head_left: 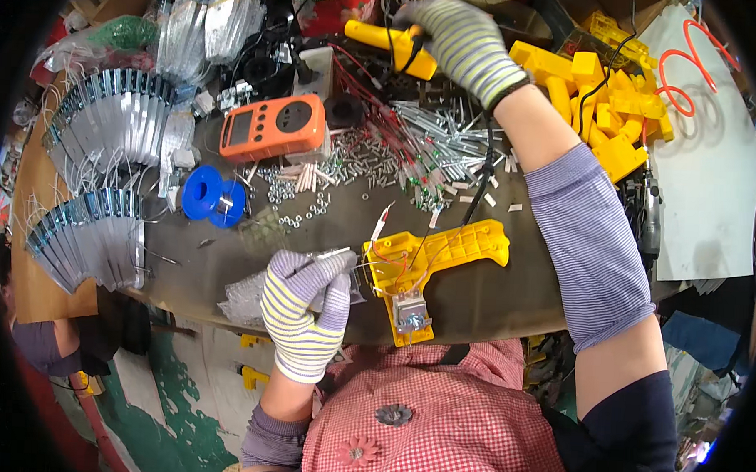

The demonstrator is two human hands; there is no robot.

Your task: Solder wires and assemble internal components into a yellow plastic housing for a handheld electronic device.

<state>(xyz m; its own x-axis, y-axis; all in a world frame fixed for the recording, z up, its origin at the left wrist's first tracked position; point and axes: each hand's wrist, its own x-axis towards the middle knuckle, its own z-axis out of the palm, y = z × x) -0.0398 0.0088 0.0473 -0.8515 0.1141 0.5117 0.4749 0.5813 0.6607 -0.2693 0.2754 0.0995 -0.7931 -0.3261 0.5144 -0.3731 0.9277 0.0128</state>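
Low in the middle, my left hand, in a striped glove, is closed in a pinch on a thin white sleeve. Thin wires run beside it toward a yellow handle-shaped housing half. This housing lies open side up on the bench, with red and dark wires inside and a metal switch-like component at its near end. My right hand, gloved too, reaches to the far side with curled fingers. It is beside a yellow pistol-shaped tool with a black cord; what its fingertips grip is dark and unclear.
An orange multimeter and a blue spool stand left of loose screws and nuts. Fanned metal strips lie far left. Yellow housings pile up at right, near a red coiled hose.
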